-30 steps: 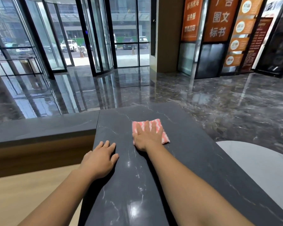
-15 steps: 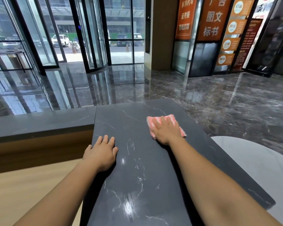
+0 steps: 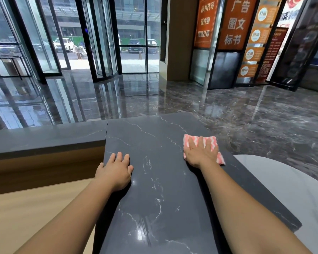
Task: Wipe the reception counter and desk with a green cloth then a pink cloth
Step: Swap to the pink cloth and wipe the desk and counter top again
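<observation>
Sweeps the pink cloth (image 3: pixel 212 142) rightward across the dark marble tabletop (image 3: pixel 154 198): a second ago near the middle, half a second ago farther right, now just beside the right edge, with its near corner close to the drop toward the floor (image 3: pixel 264 116). Presses it down with the right hand (image 3: pixel 200 153), palm flat, fingers straight and spread over the fabric, not curled round it. Keeps the left hand (image 3: pixel 115 170) planted flat and empty near the left edge of the same slab, fingers straight, in much the same spot as before, probably as a brace. Means one pass across this width is about finished. Judging by the cloth in use, belongs to the second, pink stage of the wipe. Leaves the near stretch of the slab, the lower grey ledge (image 3: pixel 44 138) to the left and the pale wood desk (image 3: pixel 26 208) below it as surfaces possibly yet to cover.
</observation>
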`<state>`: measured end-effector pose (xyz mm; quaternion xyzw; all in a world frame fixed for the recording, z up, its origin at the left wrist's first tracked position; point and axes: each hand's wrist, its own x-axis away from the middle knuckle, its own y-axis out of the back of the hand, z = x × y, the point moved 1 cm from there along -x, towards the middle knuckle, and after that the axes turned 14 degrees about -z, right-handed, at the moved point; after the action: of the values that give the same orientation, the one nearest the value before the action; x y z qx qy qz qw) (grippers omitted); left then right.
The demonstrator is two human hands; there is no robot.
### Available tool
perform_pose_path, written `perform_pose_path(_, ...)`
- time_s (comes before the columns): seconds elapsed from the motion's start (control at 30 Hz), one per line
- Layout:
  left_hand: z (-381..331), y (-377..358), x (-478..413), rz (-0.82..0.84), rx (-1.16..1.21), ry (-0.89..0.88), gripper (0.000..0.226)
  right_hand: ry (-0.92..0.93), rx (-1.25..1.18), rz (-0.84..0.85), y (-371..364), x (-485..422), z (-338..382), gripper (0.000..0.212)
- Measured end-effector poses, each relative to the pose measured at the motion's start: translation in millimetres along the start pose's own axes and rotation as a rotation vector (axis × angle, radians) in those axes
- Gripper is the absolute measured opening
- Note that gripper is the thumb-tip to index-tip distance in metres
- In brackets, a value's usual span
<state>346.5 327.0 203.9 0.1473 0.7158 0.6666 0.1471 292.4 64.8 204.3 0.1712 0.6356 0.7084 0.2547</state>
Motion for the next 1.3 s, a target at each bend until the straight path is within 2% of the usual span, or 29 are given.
perform_pose_path(0.3, -0.2, 1.9, 1.3, 0.011, 0.021, 0.0, 0.056, 0.317, 0.018, 0.052, -8.4, 77.5, 89.5, 0.066)
perform_pose_path(0.47, -1.5, 1.0, 3.7, 0.004, -0.003, 0.0, 0.056, 0.415, -0.018, 0.05, -9.2, 84.7, 91.9, 0.059)
perform_pose_path(0.57, -3.4, 1.3, 3.5, -0.016, -0.043, -0.006, 0.056, 0.366, -0.05, 0.024, -8.3, 67.0, 66.9, 0.056)
perform_pose_path(0.97, -1.6, -1.6, 5.3, -0.067, -0.02, -0.029, 0.056, -0.055, 0.025, -0.01, 13.9, 12.5, -82.4, 0.058)
perform_pose_path(1.1, -0.3, -3.4, 10.2, -0.126, 0.017, -0.017, 0.055, -0.096, 0.045, 0.0, 14.9, 27.2, -82.0, 0.057)
perform_pose_path(1.3, -3.1, -5.8, 39.8, -0.189, 0.072, -0.022, 0.058, -0.033, 0.042, 0.009, 15.5, 69.2, -39.5, 0.057)
